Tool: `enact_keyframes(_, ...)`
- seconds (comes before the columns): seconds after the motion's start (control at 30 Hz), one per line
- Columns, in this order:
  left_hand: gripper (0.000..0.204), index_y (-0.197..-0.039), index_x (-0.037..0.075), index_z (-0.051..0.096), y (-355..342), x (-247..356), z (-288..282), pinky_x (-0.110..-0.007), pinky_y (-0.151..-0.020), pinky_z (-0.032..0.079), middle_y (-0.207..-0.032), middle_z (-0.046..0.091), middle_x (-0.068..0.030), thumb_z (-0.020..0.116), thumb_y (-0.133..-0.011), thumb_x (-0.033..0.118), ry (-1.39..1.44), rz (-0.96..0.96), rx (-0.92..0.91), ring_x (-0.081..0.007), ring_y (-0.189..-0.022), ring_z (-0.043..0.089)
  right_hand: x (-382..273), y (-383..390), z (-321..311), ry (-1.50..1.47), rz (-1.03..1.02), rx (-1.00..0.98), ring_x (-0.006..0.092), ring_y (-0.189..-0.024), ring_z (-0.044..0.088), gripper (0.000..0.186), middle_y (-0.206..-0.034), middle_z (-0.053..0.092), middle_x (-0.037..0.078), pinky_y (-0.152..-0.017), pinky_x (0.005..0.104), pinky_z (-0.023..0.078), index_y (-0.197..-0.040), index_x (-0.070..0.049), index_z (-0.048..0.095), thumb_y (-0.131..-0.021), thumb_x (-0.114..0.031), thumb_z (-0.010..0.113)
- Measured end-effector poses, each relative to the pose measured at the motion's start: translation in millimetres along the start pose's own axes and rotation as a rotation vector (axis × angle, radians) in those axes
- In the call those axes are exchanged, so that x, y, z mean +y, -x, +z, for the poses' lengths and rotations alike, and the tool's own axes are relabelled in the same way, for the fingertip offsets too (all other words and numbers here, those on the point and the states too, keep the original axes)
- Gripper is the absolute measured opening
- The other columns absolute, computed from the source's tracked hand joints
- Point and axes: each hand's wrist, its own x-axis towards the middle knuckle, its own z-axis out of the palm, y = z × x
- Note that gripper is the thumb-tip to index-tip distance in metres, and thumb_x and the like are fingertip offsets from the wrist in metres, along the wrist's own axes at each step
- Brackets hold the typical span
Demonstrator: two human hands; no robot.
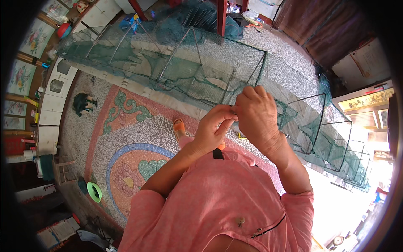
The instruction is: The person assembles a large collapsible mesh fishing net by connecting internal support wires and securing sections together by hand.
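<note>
Both my hands meet in front of my chest, at the near side of a long green mesh net trap (pixel 168 69) with rectangular frames. My left hand (pixel 213 127) is closed in a pinch, thumb against fingers. My right hand (pixel 257 114) is curled closed right beside it, knuckles up, the fingertips turned down out of sight. Something tiny and dark may sit between the fingertips, but it is too small to name. The net's mesh passes behind my hands, and I cannot tell whether they touch it.
The net stretches across the room from far left to lower right. More dark netting (pixel 189 23) is heaped behind a red post (pixel 222 19). A bright green basin (pixel 95 192) and a wooden stool (pixel 64 170) stand at the left. White cabinets (pixel 51 111) line the left wall.
</note>
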Motion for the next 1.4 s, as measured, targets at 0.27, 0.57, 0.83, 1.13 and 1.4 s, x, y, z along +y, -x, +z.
enact_keyframes(0.27,0.033,-0.11,0.005,0.054,10.1,-22.7,-6.3,-0.034,-0.081,0.047,-0.106,0.059,-0.0083,0.069,-0.081,0.011,0.108,-0.023,-0.094,-0.0226,-0.093,0.059,-47.5,-21.0,15.9,-0.709,-0.292,0.242,0.0288,-0.075,0.055,0.015,-0.082,0.054,0.009,-0.069,0.0374,0.047,-0.081,-0.006,0.056,-0.072,-0.012,0.067)
enact_keyframes(0.57,0.045,-0.127,0.002,0.042,-5.6,19.1,12.5,-0.019,-0.054,0.041,-0.119,0.053,-0.0088,0.059,-0.086,-0.003,0.165,-0.026,0.007,-0.0059,-0.064,0.049,-10.2,41.0,-83.7,-1.338,0.004,0.51,0.015,-0.046,0.05,0.024,-0.061,0.055,0.008,-0.045,0.0273,0.045,-0.099,-0.006,0.043,-0.098,-0.03,0.045)
enact_keyframes(0.83,0.023,-0.104,0.008,0.064,-19.7,10.8,11.9,-0.026,-0.064,0.045,-0.092,0.059,-0.0051,0.061,-0.084,-0.002,0.123,0.096,-0.204,-0.0168,-0.073,0.056,17.5,63.9,-133.6,-1.541,-0.247,0.856,0.0087,-0.046,0.041,0.047,-0.067,0.046,0.001,-0.039,0.0223,0.036,-0.123,0.003,0.04,-0.101,-0.037,0.035)
enact_keyframes(1.13,0.018,-0.095,0.004,0.064,2.5,9.4,2.6,-0.027,-0.065,0.047,-0.092,0.059,-0.007,0.061,-0.081,-0.007,0.012,0.17,-0.187,-0.0189,-0.076,0.058,34.7,23.2,-73.5,-0.447,0.003,0.18,0.0209,-0.067,0.053,0.007,-0.078,0.059,0.005,-0.061,0.0309,0.046,-0.086,-0.006,0.06,-0.081,-0.001,0.06)
enact_keyframes(1.4,0.017,-0.095,0.004,0.066,13.2,9.1,0.8,-0.028,-0.069,0.05,-0.1,0.061,-0.0113,0.062,-0.081,-0.006,-0.085,0.094,-0.108,-0.0207,-0.085,0.061,41.9,23.2,-50.3,-0.153,-0.096,-0.04,0.0217,-0.08,0.054,0.009,-0.075,0.054,0.002,-0.067,0.0326,0.048,-0.077,-0.01,0.063,-0.071,-0.004,0.065)
